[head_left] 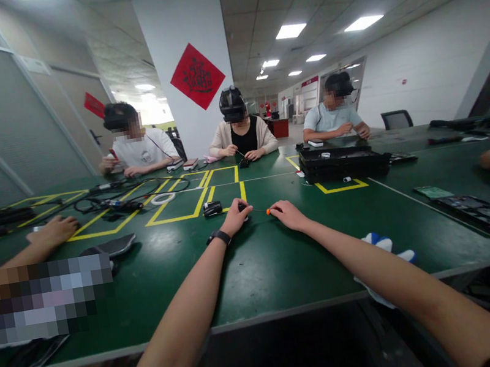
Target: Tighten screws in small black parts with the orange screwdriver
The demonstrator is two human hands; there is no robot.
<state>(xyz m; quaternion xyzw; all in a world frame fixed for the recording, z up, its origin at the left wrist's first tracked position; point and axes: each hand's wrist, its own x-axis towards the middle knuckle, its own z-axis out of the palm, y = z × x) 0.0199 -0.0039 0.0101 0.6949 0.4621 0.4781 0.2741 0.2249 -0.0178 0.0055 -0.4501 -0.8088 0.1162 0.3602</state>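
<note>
Over the middle of the green table, my left hand is closed on a small dark object; its exact shape is too small to tell. My right hand pinches the orange end of a screwdriver, whose thin shaft points left toward the dark object. A black watch is on my left wrist. Just left of my left hand, a small black device lies on the table.
Cables and a white coil lie at the back left. Black casings are stacked at the back right. A blue-white glove is under my right forearm. Circuit boards lie right. Three people sit opposite; others' arms reach in from both sides.
</note>
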